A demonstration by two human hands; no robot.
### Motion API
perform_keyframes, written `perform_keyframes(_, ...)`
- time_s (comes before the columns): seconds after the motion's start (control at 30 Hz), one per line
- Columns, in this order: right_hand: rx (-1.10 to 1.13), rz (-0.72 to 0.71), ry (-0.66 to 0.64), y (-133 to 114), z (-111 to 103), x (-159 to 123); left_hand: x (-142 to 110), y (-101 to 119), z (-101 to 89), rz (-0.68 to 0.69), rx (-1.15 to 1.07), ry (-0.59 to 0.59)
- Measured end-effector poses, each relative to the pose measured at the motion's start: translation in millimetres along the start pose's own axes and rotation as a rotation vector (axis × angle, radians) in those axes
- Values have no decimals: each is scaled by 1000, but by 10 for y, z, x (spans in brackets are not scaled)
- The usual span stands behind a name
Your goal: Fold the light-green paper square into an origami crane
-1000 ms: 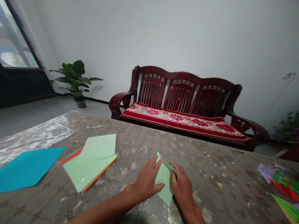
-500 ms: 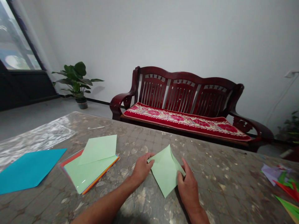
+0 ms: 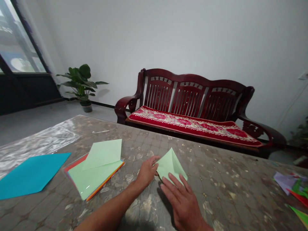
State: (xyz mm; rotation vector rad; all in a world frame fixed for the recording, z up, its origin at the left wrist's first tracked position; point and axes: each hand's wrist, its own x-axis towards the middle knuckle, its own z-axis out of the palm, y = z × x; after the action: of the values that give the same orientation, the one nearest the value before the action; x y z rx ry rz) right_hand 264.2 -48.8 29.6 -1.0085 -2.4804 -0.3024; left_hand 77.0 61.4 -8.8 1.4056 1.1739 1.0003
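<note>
A light green sheet of paper point(image 3: 169, 163) with fold lines lies in front of me, its top corner pointing away. My left hand point(image 3: 146, 171) pinches the paper's left corner between thumb and fingers. Over the near part of the sheet lies my right hand point(image 3: 181, 198), its fingers stretched out and touching the paper. The sheet's near corner is hidden beneath that hand.
Left of my hands are a plastic-wrapped stack of coloured paper point(image 3: 96, 179), a loose green sheet point(image 3: 105, 153) on it, and a blue sheet point(image 3: 33, 176). Folded paper pieces point(image 3: 295, 186) lie at the right. Beyond the table point(image 3: 134, 141) stands a wooden bench point(image 3: 190, 96).
My right hand has left the paper's right corner and moved inward, now flat over the near part. The near corner has gone from sight. My left hand keeps its pinch.
</note>
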Motion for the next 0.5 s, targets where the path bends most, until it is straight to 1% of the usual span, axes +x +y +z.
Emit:
perform_keyframes(0.03,45,-35,-23,-14,-2,21,3,11,-6,-8,3,0)
perform_keyframes(0.1,106,-35,-62,-17,12,43,7,34,-19,-27,10,-11)
perform_keyframes(0.23,90,139,-95,102,106,-13,15,53,-42,-30,26,-52)
perform_keyframes(0.3,78,232,-115,192,161,-65,14,53,-57,-22,68,-70)
perform_keyframes(0.37,84,293,-137,261,200,-108,-1,59,-82,1,128,-101)
perform_keyframes(0.43,106,333,-141,292,217,-131,-30,79,-123,107,225,-140)
perform_keyframes(0.5,134,365,-127,292,215,-135,-64,111,-177,296,347,-179)
